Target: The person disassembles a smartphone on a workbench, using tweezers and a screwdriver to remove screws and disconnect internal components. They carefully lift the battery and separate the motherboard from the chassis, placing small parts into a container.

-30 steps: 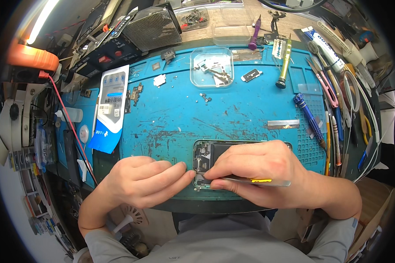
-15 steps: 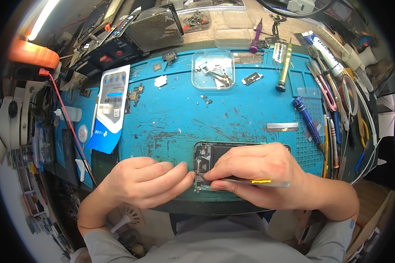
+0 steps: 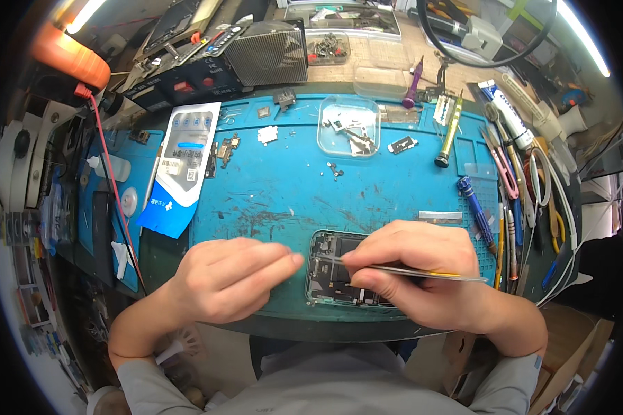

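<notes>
An opened phone [image 3: 327,290] lies on the blue work mat [image 3: 256,200] near its front edge, with its inner parts showing. My right hand [image 3: 422,273] is over the phone's right part and hides much of it. It pinches a pair of metal tweezers [image 3: 422,272] with a yellow mark, tips pointing left above the phone's left part. Just left of the phone, my left hand [image 3: 232,277] is closed, its fingers pressed together and apart from the phone frame. Its thumb is hidden, and I cannot make out whether anything small is between the fingertips.
A clear square box [image 3: 349,149] of small parts stands at the mat's back. Screws [image 3: 335,169] lie in front of it. To the right are a blue screwdriver [image 3: 476,207], a yellow-green screwdriver [image 3: 451,131] and several tools. A white-and-blue package [image 3: 169,207] lies left.
My left fingertips have drawn back left from the phone's edge. My right hand has lifted slightly with the tweezers, uncovering more of the phone's lower left. The whole view has shifted.
</notes>
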{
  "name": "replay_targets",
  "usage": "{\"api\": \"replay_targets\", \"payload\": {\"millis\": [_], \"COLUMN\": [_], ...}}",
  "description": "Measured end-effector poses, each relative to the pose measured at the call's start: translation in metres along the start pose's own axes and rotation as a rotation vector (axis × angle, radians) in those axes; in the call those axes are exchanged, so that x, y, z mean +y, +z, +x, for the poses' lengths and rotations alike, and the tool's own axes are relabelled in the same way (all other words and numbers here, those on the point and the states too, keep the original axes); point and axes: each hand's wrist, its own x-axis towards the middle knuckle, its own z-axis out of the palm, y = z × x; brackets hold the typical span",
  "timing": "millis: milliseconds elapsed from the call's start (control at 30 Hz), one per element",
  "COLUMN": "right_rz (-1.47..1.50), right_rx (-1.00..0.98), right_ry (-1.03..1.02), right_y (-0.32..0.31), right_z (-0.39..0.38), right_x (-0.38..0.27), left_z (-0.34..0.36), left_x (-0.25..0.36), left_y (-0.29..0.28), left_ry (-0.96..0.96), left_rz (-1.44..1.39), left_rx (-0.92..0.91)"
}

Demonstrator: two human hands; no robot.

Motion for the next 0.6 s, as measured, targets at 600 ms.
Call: {"api": "replay_targets", "payload": {"millis": [600], "right_rz": [-0.076], "right_rx": [-0.035], "right_ry": [0.06], "right_y": [0.0034], "right_z": [0.0013], "right_x": [0.002], "left_z": [0.0005], "left_x": [0.0036], "left_y": [0.0097], "left_ry": [-0.002], "left_rz": [0.117], "left_rx": [-0.012]}}
